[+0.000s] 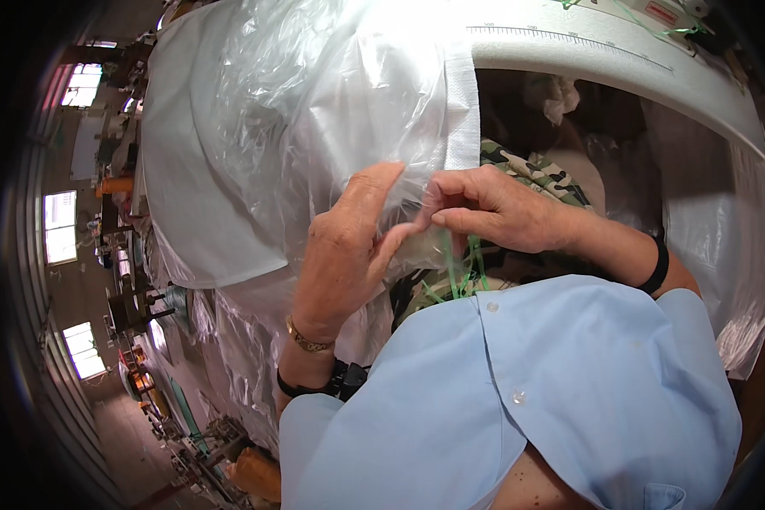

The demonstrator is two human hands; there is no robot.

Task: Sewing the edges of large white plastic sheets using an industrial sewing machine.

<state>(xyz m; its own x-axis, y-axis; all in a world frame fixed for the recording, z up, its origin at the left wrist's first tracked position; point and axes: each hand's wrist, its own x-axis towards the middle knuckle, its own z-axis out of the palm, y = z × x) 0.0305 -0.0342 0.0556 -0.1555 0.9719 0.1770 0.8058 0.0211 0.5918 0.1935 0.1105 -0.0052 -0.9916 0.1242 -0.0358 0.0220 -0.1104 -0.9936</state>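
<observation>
Over my lap and the table lies a white woven sack [461,110] with a stitched-looking edge. Thin clear plastic film [268,93] is bunched on top of it. My right hand [497,208] pinches thumb and forefinger together at the near edge of the film; the exact spot between the fingertips is blurred. Against the film, my left hand [340,238] has its thumb and forefinger spread apart, the thumb tip close to the right fingertips. Its other fingers are hidden behind the hand. Green plastic strands [463,268] hang just below the right hand.
A white curved table edge with a printed ruler scale [569,38] runs across the far right. More clear plastic [714,229] hangs at the right. Camouflage cloth [535,174] covers my lap. Machines and an orange bundle [257,474] stand at the left, near windows [59,228].
</observation>
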